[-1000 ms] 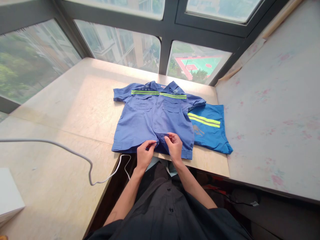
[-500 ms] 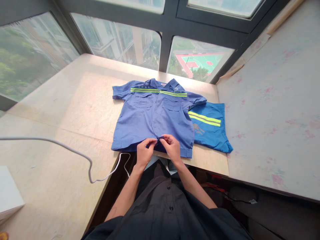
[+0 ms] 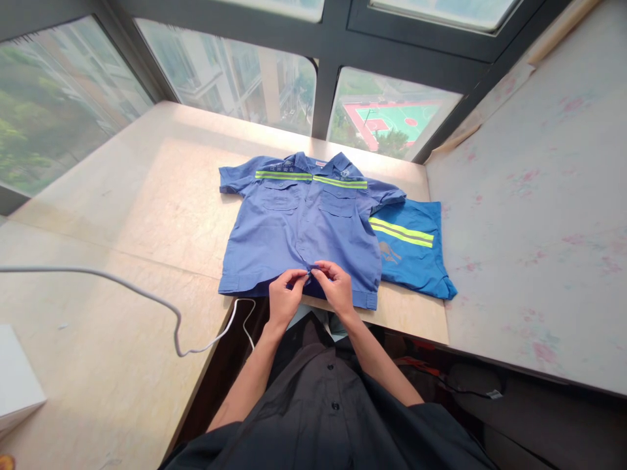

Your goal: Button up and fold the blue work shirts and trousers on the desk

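A blue short-sleeved work shirt (image 3: 274, 241) with yellow-green reflective strips lies face up, its collar toward the window. At the bottom of its front opening, my left hand (image 3: 285, 297) pinches the hem edge between thumb and fingers. Close beside it, my right hand (image 3: 336, 287) pinches the other edge of the same opening. The fingertips of both hands nearly meet, and the hem is lifted slightly there. Whatever small fastening lies between the fingertips is hidden. The front placket above the hands runs up to the open collar.
A brighter blue folded garment (image 3: 411, 251) with a reflective strip lies partly under the shirt's right side. A white cable (image 3: 166, 307) crosses the pale counter (image 3: 122, 215) at left, near a white box (image 3: 17, 378). Windows stand behind, with a papered wall (image 3: 533, 215) at right.
Both hands stay at the shirt's hem opening with almost the same pinch; the fingers shift only very slightly. The shirt lies as before.
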A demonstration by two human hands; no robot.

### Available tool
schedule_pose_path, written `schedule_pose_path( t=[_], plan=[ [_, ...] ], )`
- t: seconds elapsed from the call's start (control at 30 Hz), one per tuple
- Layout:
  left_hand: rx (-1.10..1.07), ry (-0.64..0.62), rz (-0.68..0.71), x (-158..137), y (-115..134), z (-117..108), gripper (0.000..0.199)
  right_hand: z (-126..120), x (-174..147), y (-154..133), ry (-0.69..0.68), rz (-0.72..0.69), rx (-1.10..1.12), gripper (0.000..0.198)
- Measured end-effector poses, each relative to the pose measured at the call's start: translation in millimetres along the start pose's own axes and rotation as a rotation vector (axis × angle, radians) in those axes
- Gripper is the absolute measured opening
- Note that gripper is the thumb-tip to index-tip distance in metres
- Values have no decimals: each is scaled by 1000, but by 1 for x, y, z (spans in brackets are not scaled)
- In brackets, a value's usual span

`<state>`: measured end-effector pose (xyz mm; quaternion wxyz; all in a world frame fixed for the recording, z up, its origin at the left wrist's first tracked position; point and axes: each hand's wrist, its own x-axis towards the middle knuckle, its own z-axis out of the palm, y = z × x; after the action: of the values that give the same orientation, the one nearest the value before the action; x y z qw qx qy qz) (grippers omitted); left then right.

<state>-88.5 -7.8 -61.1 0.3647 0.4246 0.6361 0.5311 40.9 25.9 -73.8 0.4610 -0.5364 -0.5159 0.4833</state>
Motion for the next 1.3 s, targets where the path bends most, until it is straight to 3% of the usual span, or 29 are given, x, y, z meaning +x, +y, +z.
schedule_pose_path(
  t=[0.37,0.53,0.87,1.03,1.3],
  plan=[
    [-152,47,-88,0,-7,6,15,-21,-5,-8,-173,-85,-28,25],
    [-289,17,-209,1,-12,8,22,-20,1,-7,-192,-69,-14,25],
    [-412,6,-342,0,-15,5,35,-12,9,-6,-241,-220,-139,19],
    [-359,-10,-308,-2,-13,5,43,-12,6,-2,-219,-236,-177,17],
    [-331,-6,-241,-1,-18,9,27,-22,11,1,-277,-125,-180,17]
  ],
)
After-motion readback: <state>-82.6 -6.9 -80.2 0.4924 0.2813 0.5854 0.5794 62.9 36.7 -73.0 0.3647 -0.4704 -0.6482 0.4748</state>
